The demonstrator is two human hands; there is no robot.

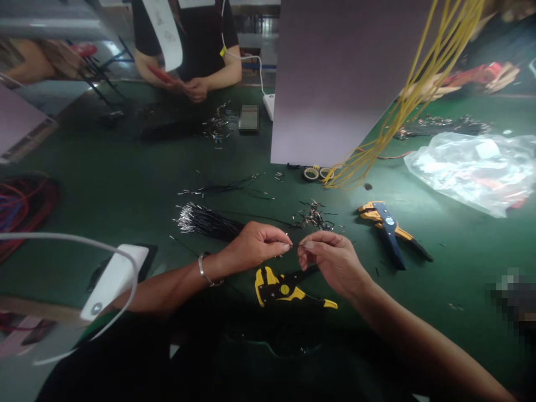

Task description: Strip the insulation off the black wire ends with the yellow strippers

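Observation:
My left hand point(262, 244) pinches a tiny piece with a shiny end between thumb and forefinger; the piece is too small to name. Just right of it, my right hand point(326, 254) is also closed in a pinch, a thin dark bit at its fingertips. The fingertips are close but apart. A bundle of black wires point(209, 221) with bright ends lies behind my left hand. Black and yellow wire strippers point(285, 289) rest below the hands. Behind my right hand is a pile of short dark pieces point(316, 215).
Blue and orange strippers point(388, 223) lie on the right of the green table point(125, 184). Yellow wires point(393, 128) hang past a pale panel point(335, 78). A plastic bag point(477, 167) is far right, a white power strip point(115, 282) left. Other people sit opposite.

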